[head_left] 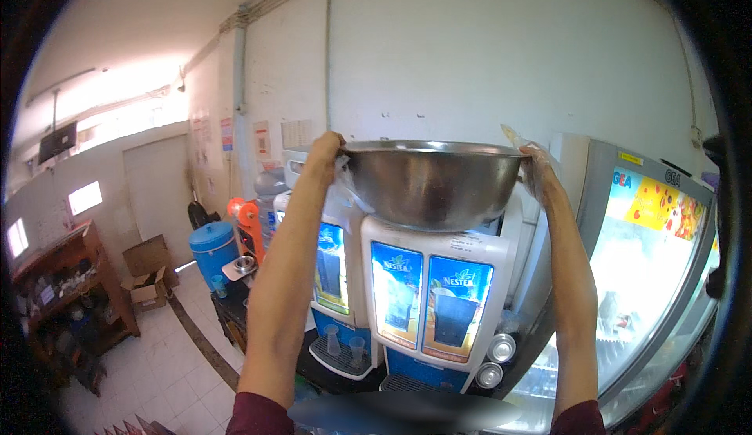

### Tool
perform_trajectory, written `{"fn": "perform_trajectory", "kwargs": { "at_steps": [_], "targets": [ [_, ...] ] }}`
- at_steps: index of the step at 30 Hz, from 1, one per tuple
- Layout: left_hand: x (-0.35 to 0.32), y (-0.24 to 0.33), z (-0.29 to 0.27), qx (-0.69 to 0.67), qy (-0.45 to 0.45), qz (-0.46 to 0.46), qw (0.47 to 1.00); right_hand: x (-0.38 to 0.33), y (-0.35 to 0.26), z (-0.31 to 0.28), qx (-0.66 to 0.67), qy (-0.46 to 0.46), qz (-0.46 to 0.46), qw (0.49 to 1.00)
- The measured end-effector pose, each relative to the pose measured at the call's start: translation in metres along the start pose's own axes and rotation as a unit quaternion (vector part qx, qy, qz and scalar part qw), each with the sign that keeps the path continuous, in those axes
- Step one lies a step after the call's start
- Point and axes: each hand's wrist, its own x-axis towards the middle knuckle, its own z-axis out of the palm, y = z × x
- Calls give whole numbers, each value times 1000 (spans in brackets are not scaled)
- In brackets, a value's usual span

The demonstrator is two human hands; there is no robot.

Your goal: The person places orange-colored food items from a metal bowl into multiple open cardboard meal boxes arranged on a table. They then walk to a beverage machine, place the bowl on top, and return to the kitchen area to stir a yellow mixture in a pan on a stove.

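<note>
A wide stainless steel basin [435,188] is held level at the top of a white and blue drink dispenser [433,360]. Whether its bottom rests on the machine or hangs just above cannot be told. My left hand [327,151] grips the basin's left rim, and my right hand [536,167] grips the right rim. Thin clear plastic shows around the right hand, and more clear plastic [342,200] hangs below the left. A second drink dispenser [319,316] stands close on the left, with clear cups [357,349] on its drip tray.
A glass-door fridge [638,286] stands at the right, beside stacked metal-topped containers [501,347]. Left of the dispensers are an orange juicer [249,223] and a blue drink cooler [214,251]. Farther left are an open cardboard box [149,282] and a wooden shelf [117,298].
</note>
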Motion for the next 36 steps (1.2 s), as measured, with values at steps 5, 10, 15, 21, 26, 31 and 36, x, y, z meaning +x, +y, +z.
{"fn": "perform_trajectory", "kwargs": {
  "at_steps": [5, 10, 15, 21, 26, 31, 36],
  "targets": [
    [14, -1, -13, 136, -116, 46, 983, -17, -50, -5, -452, 67, 0, 890],
    [-17, 27, -19, 286, -29, 170, 943, -11, -114, 32, -490, -26, -13, 871],
    [-58, 89, 8, 291, -23, 418, 860, -4, -130, 108, -318, -304, 53, 896],
    [-123, 121, 90, 418, -101, 589, 684, -3, -114, 148, -692, -268, 109, 661],
    [-126, 104, 134, 480, -49, 536, 693, 1, -112, 135, -724, -219, 99, 647],
    [-113, 99, 156, 493, -36, 451, 743, -4, -108, 125, -564, -261, 79, 779],
    [-104, 112, 170, 479, 34, 466, 743, -31, -117, 133, -541, -185, -24, 820]
  ]
}}
